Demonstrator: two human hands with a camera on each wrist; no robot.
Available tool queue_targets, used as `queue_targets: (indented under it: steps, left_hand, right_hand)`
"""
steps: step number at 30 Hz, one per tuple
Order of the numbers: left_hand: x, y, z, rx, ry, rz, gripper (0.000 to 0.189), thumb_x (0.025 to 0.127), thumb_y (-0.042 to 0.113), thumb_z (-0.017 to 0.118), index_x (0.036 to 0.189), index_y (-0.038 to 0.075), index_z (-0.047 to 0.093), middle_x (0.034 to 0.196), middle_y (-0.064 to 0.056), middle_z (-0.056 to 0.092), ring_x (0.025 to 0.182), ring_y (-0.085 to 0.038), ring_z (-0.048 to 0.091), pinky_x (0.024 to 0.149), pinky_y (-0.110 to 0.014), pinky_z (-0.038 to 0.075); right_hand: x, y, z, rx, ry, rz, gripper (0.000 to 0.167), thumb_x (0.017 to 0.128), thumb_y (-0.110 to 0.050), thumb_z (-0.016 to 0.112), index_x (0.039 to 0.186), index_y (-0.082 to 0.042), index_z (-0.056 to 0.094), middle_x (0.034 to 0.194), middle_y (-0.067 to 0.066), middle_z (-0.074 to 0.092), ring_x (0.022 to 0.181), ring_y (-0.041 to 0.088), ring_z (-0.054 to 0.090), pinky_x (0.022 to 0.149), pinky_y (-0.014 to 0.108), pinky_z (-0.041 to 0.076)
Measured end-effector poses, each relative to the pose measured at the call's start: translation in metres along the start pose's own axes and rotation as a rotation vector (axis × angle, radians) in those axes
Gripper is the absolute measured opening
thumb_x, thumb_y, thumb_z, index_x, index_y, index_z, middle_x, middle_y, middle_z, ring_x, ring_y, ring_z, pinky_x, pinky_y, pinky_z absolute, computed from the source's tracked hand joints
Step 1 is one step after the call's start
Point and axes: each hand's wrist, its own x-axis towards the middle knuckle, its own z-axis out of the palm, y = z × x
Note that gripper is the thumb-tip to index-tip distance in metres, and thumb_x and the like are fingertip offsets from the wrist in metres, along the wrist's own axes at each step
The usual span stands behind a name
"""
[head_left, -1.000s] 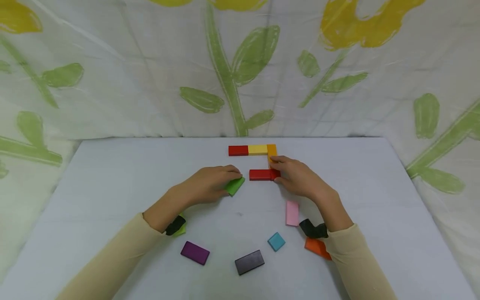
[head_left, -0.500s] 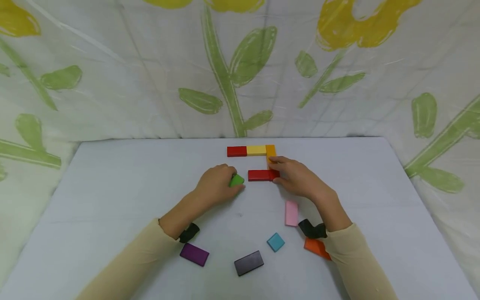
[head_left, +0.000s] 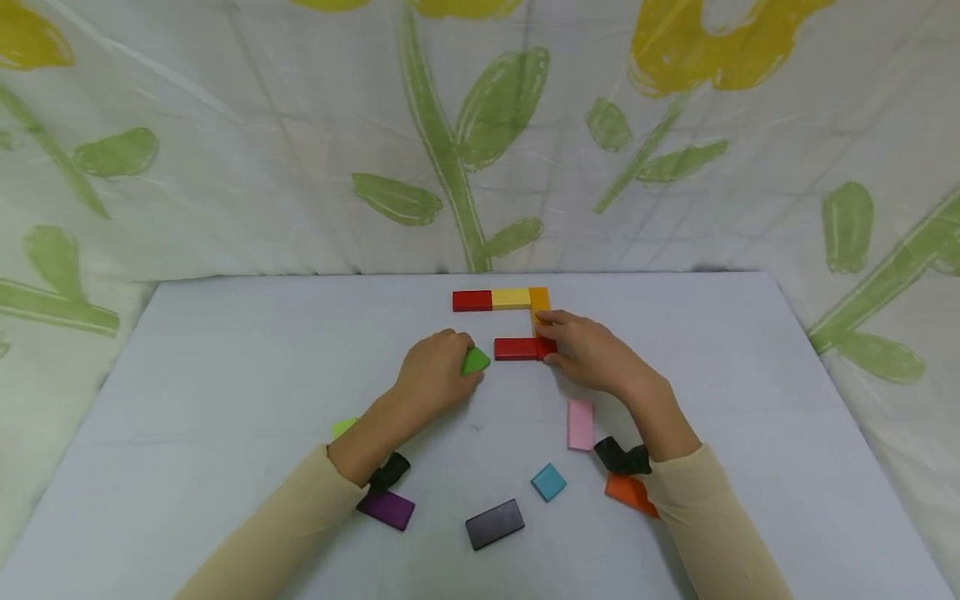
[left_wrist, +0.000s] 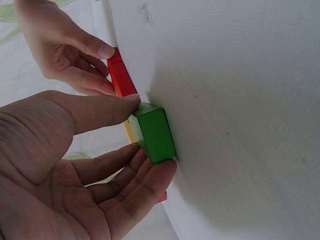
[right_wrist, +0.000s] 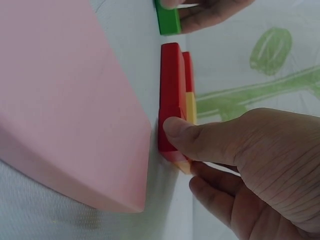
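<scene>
In the head view my left hand (head_left: 432, 375) pinches a green block (head_left: 475, 361) just left of a front red block (head_left: 515, 349). Thumb and fingers hold opposite sides of the green block (left_wrist: 158, 135), which sits low over the table. My right hand (head_left: 588, 352) grips the right end of the red row, thumb against a red piece (right_wrist: 170, 132), fingers behind by an orange block (head_left: 539, 298). That orange block joins the red row to a yellow block (head_left: 511, 298), with another red block (head_left: 472, 301) at its left end. The orange block's lower part is partly hidden.
Loose on the white table (head_left: 247, 358) lie a pink block (head_left: 580, 425), a teal block (head_left: 549, 482), a dark grey block (head_left: 496, 524), a purple block (head_left: 388, 509) and an orange-red block (head_left: 630, 495). A yellow-green block (head_left: 343, 427) is partly behind the left forearm.
My left hand has moved slightly right and turned, its wrist swinging right, and the green block has turned with it. My right hand stays at the red row's end.
</scene>
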Motion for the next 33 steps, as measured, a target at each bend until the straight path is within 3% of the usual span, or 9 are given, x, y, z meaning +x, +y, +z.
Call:
queue_targets:
  steps: [8, 23, 33]
  left_hand:
    - [0.007, 0.002, 0.001, -0.016, -0.003, -0.021, 0.035, 0.092, 0.021, 0.082, 0.119, 0.000, 0.074, 0.104, -0.012, 0.074, 0.086, -0.021, 0.062, 0.074, -0.032, 0.057]
    - [0.011, 0.000, 0.001, -0.012, -0.029, 0.029, 0.031, 0.093, 0.018, 0.081, 0.120, 0.003, 0.076, 0.108, -0.011, 0.075, 0.090, -0.021, 0.064, 0.080, -0.035, 0.060]
    - [0.013, -0.001, 0.000, -0.023, -0.014, 0.002, 0.032, 0.093, 0.018, 0.081, 0.121, 0.003, 0.075, 0.108, -0.011, 0.075, 0.092, -0.022, 0.065, 0.081, -0.036, 0.061]
  right_hand:
    - [0.000, 0.000, 0.001, 0.004, 0.002, -0.001, 0.053, 0.097, -0.009, 0.076, 0.147, 0.001, 0.059, 0.161, 0.019, 0.053, 0.149, 0.041, 0.050, 0.120, 0.056, 0.047]
    - [0.001, 0.001, 0.001, 0.012, 0.001, 0.007, 0.054, 0.097, -0.011, 0.076, 0.148, 0.000, 0.059, 0.161, 0.018, 0.052, 0.149, 0.040, 0.050, 0.121, 0.056, 0.047]
    - [0.001, 0.001, 0.000, 0.011, 0.005, 0.002, 0.054, 0.097, -0.012, 0.077, 0.147, 0.000, 0.060, 0.160, 0.018, 0.053, 0.149, 0.040, 0.051, 0.121, 0.055, 0.047]
